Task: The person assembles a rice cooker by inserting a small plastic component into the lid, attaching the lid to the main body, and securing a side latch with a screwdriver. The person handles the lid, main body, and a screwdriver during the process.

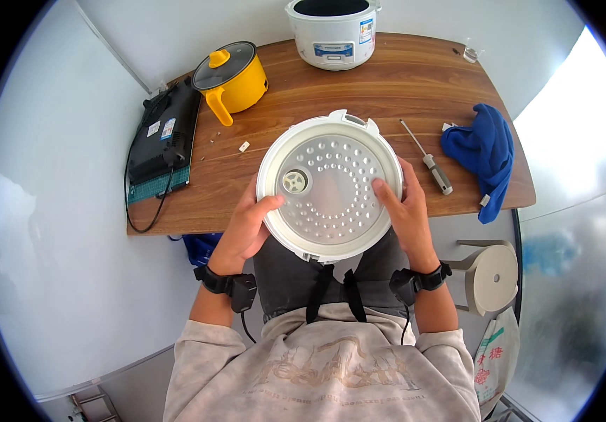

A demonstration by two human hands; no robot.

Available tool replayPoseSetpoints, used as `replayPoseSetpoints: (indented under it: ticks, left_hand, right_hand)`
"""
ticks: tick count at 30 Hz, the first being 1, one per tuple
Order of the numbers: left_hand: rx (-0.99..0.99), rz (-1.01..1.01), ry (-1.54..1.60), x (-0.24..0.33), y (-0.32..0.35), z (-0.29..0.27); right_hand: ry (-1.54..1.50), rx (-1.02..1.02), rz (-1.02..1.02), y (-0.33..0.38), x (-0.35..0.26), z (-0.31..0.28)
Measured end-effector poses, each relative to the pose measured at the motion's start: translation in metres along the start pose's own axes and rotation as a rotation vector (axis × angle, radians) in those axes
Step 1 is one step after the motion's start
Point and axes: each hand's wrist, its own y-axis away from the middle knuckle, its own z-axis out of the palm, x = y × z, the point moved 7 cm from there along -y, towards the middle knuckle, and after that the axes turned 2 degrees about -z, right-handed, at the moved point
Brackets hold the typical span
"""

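Between my hands is a round white rice cooker lid (331,204), its dimpled inner side facing up toward me. A small round vent piece sits at the left of that inner plate. My left hand (250,221) grips the lid's lower left rim, thumb on top and fingers underneath. On the right rim, my right hand (407,211) holds it the same way. The lid is over the table's front edge, above my lap. The lidless white rice cooker body (334,39) stands at the back of the table. Right of the lid lies a screwdriver (429,158) with a grey handle.
A yellow electric pot (236,84) with a glass lid stands back left. Beside it a black appliance (166,133) with a cord rests on a green mat (176,184). A blue cloth (484,151) lies at the right of the wooden table (415,77). A stool (494,278) stands below right.
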Motion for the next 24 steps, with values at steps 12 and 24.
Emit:
replayPoseSetpoints:
  ticks: [12,24]
  left_hand:
    - [0.011,-0.04,0.046,-0.007,-0.007,0.0]
    - [-0.015,-0.017,-0.066,-0.014,-0.003,0.0]
  right_hand:
    - [0.347,0.035,-0.067,-0.002,-0.005,-0.001]
    - [0.482,0.087,-0.265,0.0,-0.019,0.002]
